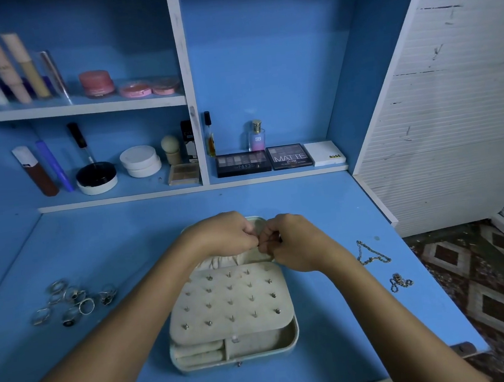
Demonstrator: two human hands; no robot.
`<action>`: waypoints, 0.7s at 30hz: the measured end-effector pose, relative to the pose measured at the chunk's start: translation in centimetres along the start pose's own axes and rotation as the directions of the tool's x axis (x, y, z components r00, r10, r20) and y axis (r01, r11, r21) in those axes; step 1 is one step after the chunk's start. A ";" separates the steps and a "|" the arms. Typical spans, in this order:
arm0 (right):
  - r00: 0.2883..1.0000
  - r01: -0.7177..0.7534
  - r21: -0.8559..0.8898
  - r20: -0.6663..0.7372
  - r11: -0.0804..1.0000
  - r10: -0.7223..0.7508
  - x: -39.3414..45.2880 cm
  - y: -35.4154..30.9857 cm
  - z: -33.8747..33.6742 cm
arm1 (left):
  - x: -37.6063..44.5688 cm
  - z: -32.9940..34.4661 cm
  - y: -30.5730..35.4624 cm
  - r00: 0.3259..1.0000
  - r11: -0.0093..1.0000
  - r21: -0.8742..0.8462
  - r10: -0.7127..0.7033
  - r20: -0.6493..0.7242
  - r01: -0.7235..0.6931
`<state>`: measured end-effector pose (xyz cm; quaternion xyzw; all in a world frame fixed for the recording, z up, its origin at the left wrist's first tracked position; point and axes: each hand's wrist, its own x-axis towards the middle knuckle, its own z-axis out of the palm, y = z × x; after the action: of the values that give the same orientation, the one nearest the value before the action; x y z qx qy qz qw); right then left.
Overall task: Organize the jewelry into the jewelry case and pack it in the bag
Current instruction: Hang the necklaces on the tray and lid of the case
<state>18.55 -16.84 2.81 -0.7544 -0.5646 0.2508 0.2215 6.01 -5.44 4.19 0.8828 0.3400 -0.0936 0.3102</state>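
Observation:
An open cream jewelry case (261, 350) lies on the blue desk, its inner panel (230, 305) dotted with several stud earrings. My left hand (222, 232) and my right hand (293, 241) meet fingertip to fingertip over the case's raised lid, fingers curled, pinching something too small to make out. A pile of several rings (75, 301) lies left of the case. To the right lie a chain (371, 254) and a smaller bunched chain (400, 282). No bag is in view.
The desk (94, 238) ends at a white edge on the right, with patterned floor (488, 290) beyond. Shelves behind hold eyeshadow palettes (267, 159), a perfume bottle (256, 136), jars and makeup tubes.

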 end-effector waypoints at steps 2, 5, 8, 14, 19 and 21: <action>1.000 0.006 0.003 -0.004 1.000 -0.006 0.0 0.1 0.0 | -0.1 0.0 0.1 1.000 1.000 -0.005 -0.001 -0.023 0.001; 1.000 0.012 0.006 -0.004 1.000 -0.012 0.1 0.2 0.0 | -0.2 0.1 0.3 0.998 1.000 -0.001 -0.015 -0.054 0.015; 1.000 0.012 0.016 -0.005 1.000 -0.012 0.1 0.2 0.1 | -0.3 0.2 0.6 0.999 0.999 0.026 -0.024 -0.034 0.025; 1.000 0.001 0.017 -0.006 1.000 -0.001 0.1 0.2 0.1 | -0.1 0.1 0.5 0.999 0.999 0.001 -0.055 0.002 0.055; 0.999 -0.031 0.044 -0.010 0.999 0.032 0.0 0.1 0.2 | -0.4 0.1 0.6 0.998 0.996 -0.086 -0.013 -0.064 0.007; 0.999 -0.047 0.024 -0.024 0.999 0.047 0.2 0.1 0.5 | -0.5 0.2 0.6 0.995 0.997 -0.070 0.000 -0.100 -0.007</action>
<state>18.33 -16.64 2.36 -0.7679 -0.5410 0.2534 0.2312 6.09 -6.16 4.53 0.8754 0.3568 -0.0367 0.3240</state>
